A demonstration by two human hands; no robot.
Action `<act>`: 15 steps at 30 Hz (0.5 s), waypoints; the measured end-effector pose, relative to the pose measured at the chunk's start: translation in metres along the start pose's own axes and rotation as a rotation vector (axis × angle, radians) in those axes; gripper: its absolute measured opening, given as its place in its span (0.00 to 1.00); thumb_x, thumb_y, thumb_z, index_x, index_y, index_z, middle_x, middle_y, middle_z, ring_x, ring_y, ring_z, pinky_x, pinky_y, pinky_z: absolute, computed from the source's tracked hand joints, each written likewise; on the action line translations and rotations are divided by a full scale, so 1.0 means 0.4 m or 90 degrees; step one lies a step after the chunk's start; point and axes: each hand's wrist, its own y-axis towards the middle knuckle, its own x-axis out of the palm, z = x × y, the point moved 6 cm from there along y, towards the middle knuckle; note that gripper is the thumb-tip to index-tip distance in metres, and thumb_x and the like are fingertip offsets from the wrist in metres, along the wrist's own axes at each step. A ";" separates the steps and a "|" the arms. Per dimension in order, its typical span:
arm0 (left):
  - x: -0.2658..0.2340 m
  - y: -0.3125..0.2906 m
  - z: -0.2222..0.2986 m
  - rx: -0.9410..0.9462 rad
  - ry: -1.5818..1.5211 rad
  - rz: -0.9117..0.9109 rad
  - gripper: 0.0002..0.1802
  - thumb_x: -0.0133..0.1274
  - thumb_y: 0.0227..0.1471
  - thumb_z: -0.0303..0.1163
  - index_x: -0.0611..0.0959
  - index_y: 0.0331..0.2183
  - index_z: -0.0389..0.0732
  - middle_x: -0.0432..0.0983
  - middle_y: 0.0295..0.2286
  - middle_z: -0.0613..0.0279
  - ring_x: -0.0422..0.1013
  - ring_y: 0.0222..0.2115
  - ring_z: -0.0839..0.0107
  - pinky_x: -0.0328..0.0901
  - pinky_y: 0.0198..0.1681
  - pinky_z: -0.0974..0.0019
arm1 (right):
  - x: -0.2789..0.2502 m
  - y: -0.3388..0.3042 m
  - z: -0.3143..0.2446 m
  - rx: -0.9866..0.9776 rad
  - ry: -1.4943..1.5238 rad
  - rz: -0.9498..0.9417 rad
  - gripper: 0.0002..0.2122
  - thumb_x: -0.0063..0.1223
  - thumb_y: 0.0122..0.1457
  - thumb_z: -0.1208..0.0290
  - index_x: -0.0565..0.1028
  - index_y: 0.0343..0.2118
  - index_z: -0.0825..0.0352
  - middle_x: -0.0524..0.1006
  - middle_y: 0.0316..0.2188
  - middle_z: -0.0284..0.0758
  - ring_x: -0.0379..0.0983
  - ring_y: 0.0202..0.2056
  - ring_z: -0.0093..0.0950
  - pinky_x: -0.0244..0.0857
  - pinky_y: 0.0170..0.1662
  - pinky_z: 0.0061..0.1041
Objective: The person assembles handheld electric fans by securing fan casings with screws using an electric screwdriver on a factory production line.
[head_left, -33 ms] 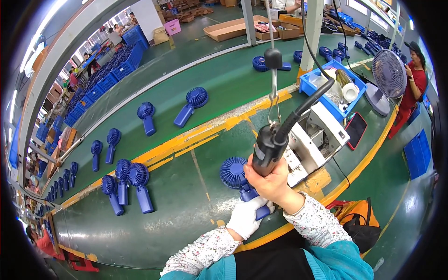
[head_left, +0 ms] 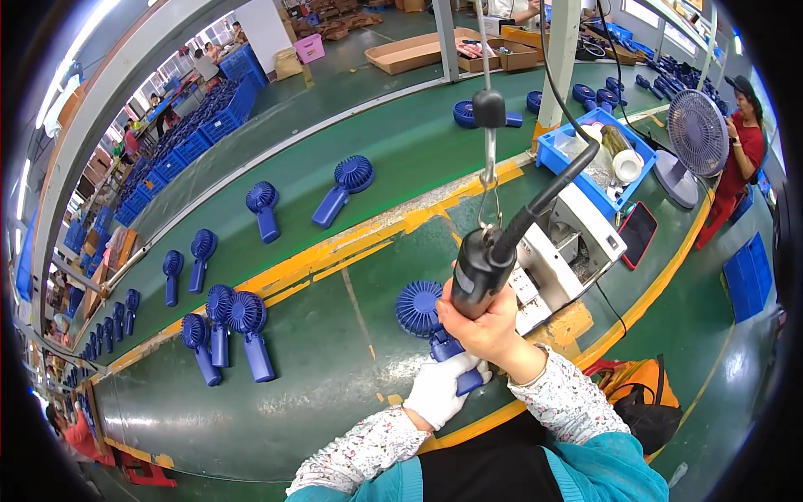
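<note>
My bare right hand is wrapped round a black electric screwdriver, which hangs from a metal hook with its cable rising to the upper right. Its lower end is hidden behind my fingers, above the fan. My left hand, in a white glove, grips the handle of a blue handheld fan lying on the green bench. The fan's round head points away from me, and part of its body is covered by both hands. To the left on the bench lie three more blue handheld fans, close together.
Beyond the yellow line, several blue fans lie spread along the green belt. Right of my hand stand a white machine, a blue bin of parts, a red-edged tablet and a desk fan. A person in red stands at far right.
</note>
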 end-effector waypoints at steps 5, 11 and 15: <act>0.048 -0.019 -0.051 -0.524 -0.902 0.070 0.06 0.52 0.48 0.21 0.75 0.32 0.35 0.72 0.24 0.58 0.72 0.25 0.66 0.69 0.30 0.62 | -0.003 0.003 -0.041 -0.126 -0.010 -0.176 0.25 0.52 0.48 0.89 0.59 0.49 0.72 0.72 0.26 0.38 0.70 0.25 0.23 0.67 0.27 0.21; 0.073 -0.029 -0.069 -0.539 -1.220 0.045 0.13 0.49 0.48 0.20 0.72 0.39 0.39 0.70 0.31 0.57 0.68 0.32 0.64 0.65 0.40 0.60 | -0.090 0.053 -0.141 -0.244 -0.256 0.169 0.14 0.54 0.50 0.88 0.66 0.39 0.72 0.72 0.25 0.30 0.69 0.23 0.15 0.63 0.26 0.15; 0.096 -0.036 -0.069 -0.574 -1.247 0.087 0.11 0.49 0.49 0.20 0.72 0.38 0.37 0.70 0.31 0.55 0.69 0.33 0.61 0.68 0.40 0.58 | -0.056 0.071 -0.162 -0.206 -0.286 0.164 0.14 0.56 0.50 0.84 0.66 0.38 0.70 0.72 0.25 0.30 0.68 0.23 0.16 0.63 0.27 0.15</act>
